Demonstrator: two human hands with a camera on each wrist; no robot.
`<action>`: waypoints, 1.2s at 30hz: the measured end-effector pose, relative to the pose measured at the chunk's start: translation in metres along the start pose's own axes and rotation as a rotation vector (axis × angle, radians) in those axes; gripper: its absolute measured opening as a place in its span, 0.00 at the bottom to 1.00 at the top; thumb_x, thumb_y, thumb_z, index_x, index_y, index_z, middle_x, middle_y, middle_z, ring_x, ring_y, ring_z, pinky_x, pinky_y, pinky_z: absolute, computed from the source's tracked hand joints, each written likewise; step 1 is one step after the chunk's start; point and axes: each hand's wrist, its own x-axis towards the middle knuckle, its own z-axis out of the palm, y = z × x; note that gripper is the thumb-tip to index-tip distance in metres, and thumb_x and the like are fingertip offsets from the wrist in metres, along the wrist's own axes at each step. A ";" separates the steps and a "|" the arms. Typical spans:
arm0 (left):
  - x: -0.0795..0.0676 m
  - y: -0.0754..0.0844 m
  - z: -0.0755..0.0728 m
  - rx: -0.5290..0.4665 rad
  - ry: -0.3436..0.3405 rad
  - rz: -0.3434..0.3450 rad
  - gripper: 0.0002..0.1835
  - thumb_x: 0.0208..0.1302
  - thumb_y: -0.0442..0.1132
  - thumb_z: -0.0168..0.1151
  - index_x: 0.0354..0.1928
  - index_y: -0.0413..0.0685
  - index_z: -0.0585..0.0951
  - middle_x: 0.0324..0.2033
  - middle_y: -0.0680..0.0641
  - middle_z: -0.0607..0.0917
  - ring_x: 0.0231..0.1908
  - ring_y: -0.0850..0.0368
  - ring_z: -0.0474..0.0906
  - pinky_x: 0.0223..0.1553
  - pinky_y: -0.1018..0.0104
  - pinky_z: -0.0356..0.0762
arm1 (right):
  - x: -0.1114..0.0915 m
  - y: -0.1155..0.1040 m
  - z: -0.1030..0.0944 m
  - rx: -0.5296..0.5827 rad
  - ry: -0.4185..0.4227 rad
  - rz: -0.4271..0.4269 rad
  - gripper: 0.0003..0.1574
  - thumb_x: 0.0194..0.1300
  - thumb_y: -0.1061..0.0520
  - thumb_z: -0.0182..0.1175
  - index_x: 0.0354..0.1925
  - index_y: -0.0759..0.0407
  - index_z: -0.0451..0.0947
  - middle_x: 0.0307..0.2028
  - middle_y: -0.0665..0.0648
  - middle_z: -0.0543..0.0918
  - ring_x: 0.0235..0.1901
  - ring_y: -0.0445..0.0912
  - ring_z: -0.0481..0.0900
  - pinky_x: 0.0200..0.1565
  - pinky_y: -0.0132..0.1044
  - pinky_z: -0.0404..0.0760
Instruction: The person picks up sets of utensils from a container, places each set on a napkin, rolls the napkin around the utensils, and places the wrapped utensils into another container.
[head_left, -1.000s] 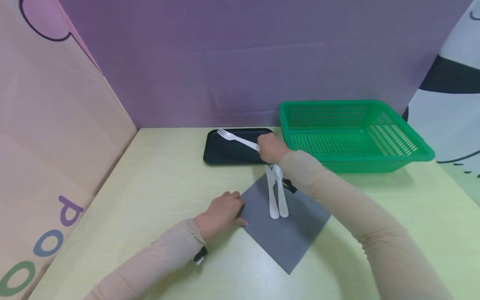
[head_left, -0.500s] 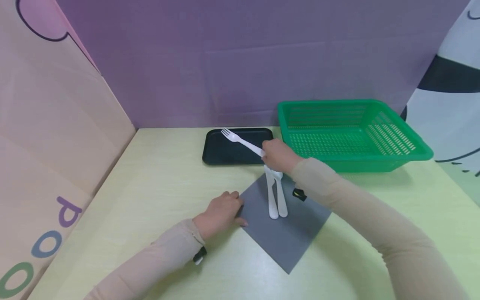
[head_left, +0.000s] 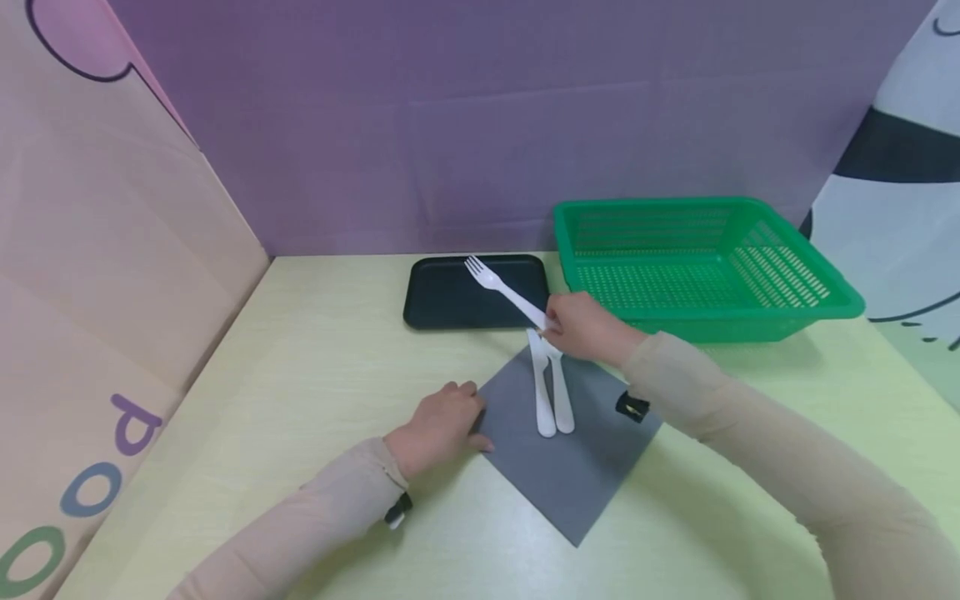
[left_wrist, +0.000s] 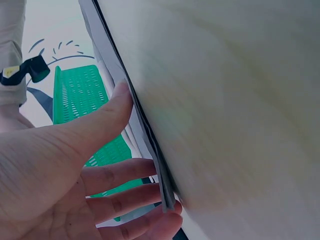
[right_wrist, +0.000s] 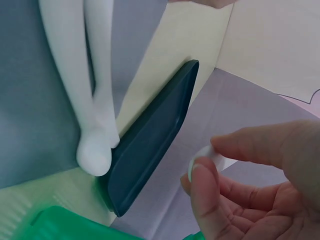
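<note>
In the head view, my right hand point(head_left: 588, 327) pinches a white plastic fork point(head_left: 507, 293) by its handle, tines pointing to the far left, above the knife and spoon. A white knife point(head_left: 544, 407) and a white spoon point(head_left: 562, 400) lie side by side on a dark grey napkin point(head_left: 577, 479), set like a diamond on the table. The right wrist view has the handle end point(right_wrist: 200, 156) between thumb and fingers. My left hand point(head_left: 438, 423) rests at the napkin's left corner; the left wrist view puts thumb and fingertips against its layered edge point(left_wrist: 150, 137).
A black tray point(head_left: 442, 304) lies at the back of the pale table point(head_left: 337, 350). Right of it stands a green perforated basket point(head_left: 712, 329). A purple wall point(head_left: 375, 150) rises behind, with a printed panel point(head_left: 112, 208) along the left.
My right hand has moved right and nearer with the fork, from over the tray's right end to above the napkin's far corner, now covering the spoon's bowl. My left hand stays put.
</note>
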 end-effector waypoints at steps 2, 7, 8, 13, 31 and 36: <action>0.000 0.000 0.000 -0.006 0.004 0.003 0.24 0.48 0.57 0.68 0.36 0.43 0.80 0.31 0.48 0.78 0.31 0.55 0.72 0.28 0.64 0.74 | -0.005 0.002 0.001 -0.007 -0.011 0.004 0.11 0.63 0.59 0.57 0.40 0.67 0.74 0.28 0.59 0.80 0.24 0.44 0.73 0.27 0.31 0.74; -0.001 0.000 0.000 -0.011 0.008 0.005 0.24 0.47 0.57 0.68 0.35 0.43 0.80 0.31 0.48 0.78 0.31 0.55 0.72 0.29 0.64 0.74 | -0.017 0.005 0.003 -0.001 -0.014 -0.014 0.11 0.61 0.60 0.59 0.38 0.67 0.73 0.25 0.57 0.77 0.23 0.43 0.71 0.26 0.30 0.73; -0.001 0.000 -0.001 -0.010 0.008 0.006 0.24 0.48 0.57 0.68 0.35 0.43 0.80 0.31 0.48 0.78 0.31 0.55 0.72 0.29 0.64 0.74 | -0.019 0.006 0.004 0.003 -0.014 -0.011 0.10 0.61 0.60 0.59 0.38 0.67 0.72 0.24 0.57 0.76 0.23 0.43 0.70 0.25 0.30 0.72; 0.000 0.000 -0.001 -0.013 0.005 0.002 0.24 0.48 0.56 0.68 0.36 0.43 0.80 0.31 0.48 0.78 0.31 0.55 0.72 0.29 0.64 0.75 | -0.029 0.012 0.006 0.053 -0.051 0.026 0.09 0.59 0.60 0.60 0.34 0.63 0.70 0.20 0.54 0.72 0.21 0.43 0.67 0.23 0.30 0.68; 0.001 -0.001 -0.001 -0.028 -0.010 -0.001 0.24 0.48 0.56 0.68 0.37 0.42 0.80 0.33 0.48 0.78 0.33 0.54 0.72 0.32 0.63 0.75 | -0.051 0.046 0.026 0.288 -0.216 0.155 0.13 0.57 0.59 0.63 0.35 0.64 0.68 0.25 0.58 0.80 0.20 0.42 0.80 0.25 0.33 0.81; 0.000 -0.001 0.000 -0.030 -0.011 -0.003 0.23 0.49 0.56 0.68 0.36 0.42 0.80 0.32 0.48 0.77 0.32 0.55 0.72 0.31 0.64 0.74 | -0.055 0.054 0.034 0.378 -0.269 0.177 0.15 0.57 0.58 0.64 0.35 0.65 0.69 0.23 0.58 0.79 0.19 0.42 0.79 0.27 0.35 0.82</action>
